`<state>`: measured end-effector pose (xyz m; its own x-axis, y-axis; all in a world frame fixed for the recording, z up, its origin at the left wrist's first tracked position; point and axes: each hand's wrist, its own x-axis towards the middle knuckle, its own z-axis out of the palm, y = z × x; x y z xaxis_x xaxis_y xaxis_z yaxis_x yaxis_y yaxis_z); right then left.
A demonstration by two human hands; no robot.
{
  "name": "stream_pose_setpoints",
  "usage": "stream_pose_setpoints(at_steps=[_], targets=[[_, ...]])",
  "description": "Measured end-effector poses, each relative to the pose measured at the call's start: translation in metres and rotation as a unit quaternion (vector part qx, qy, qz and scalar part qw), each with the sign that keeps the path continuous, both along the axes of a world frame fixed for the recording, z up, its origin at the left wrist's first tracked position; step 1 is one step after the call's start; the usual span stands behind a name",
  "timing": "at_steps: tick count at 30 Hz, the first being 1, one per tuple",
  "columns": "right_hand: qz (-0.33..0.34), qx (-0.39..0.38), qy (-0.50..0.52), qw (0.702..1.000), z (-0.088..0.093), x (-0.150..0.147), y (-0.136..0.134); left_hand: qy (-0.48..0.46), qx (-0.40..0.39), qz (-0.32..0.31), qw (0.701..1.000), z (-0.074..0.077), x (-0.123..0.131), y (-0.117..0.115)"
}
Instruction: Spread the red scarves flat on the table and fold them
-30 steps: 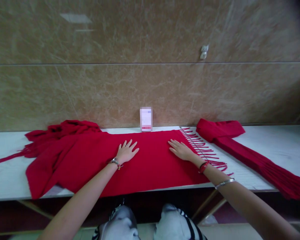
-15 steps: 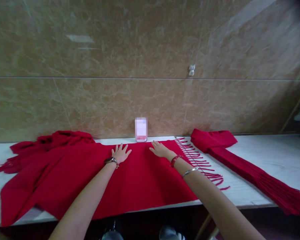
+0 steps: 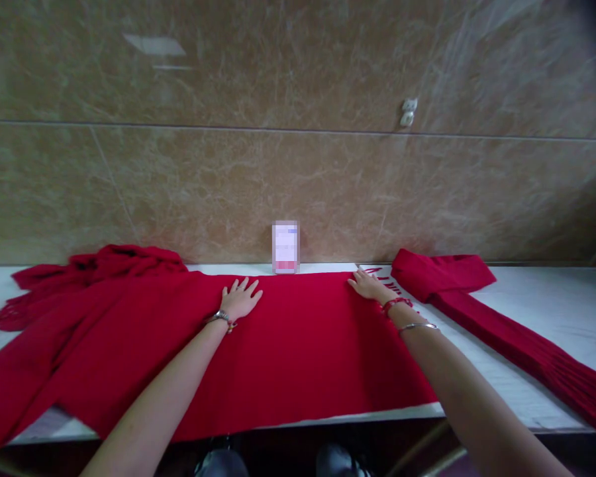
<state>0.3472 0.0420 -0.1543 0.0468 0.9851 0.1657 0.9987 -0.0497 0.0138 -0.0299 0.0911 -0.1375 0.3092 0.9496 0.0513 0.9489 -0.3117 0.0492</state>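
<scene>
A red fringed scarf (image 3: pixel 308 351) lies spread over the white table, its left part bunched up in loose folds. My left hand (image 3: pixel 241 299) rests flat on the cloth near its far edge, fingers spread. Close to the scarf's right end, my right hand (image 3: pixel 366 283) lies palm down on the far corner, fingers stretched out. That hand and forearm cover most of the fringe (image 3: pixel 395 289), so only some tassels show. Neither hand grips anything.
A second red scarf (image 3: pixel 496 328), folded long and narrow, lies on the right of the white table (image 3: pixel 576 305). A phone with a blurred screen (image 3: pixel 286 247) leans against the tiled wall (image 3: pixel 218 192). A small white wall fitting (image 3: pixel 408 112) sits above.
My right hand has slid right along the scarf's far edge to the fringed end. My left hand stays at about the same spot on the cloth. The view has tilted down slightly.
</scene>
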Motion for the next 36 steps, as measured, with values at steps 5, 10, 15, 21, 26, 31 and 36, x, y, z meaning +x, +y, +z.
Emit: stream_pose_setpoints(at_steps=[5, 10, 15, 21, 26, 31, 36], targets=[[0.045, -0.008, -0.025, 0.999, 0.013, -0.003, 0.009, 0.020, 0.032, -0.033, 0.999, 0.019, -0.005, 0.015], [0.091, -0.043, -0.045, 0.994, 0.032, -0.012, 0.027, 0.046, 0.013, -0.074, 0.996, 0.044, -0.028, 0.052], [0.108, -0.082, -0.061, 0.989, 0.037, -0.016, 0.045, 0.083, -0.024, -0.103, 0.991, 0.045, -0.053, 0.077], [0.116, -0.093, -0.076, 0.986, 0.041, -0.012, 0.049, 0.135, -0.009, -0.138, 0.981, 0.050, -0.065, 0.084], [0.121, -0.072, -0.094, 0.986, 0.054, -0.008, 0.031, 0.137, 0.019, -0.178, 0.974, 0.073, -0.073, 0.071], [0.147, -0.023, -0.076, 0.986, 0.070, 0.004, -0.006, 0.120, 0.040, -0.220, 0.967, 0.100, -0.091, 0.045], [0.187, 0.010, -0.046, 0.981, 0.095, 0.012, -0.067, 0.129, 0.038, -0.255, 0.957, 0.127, -0.112, 0.005]])
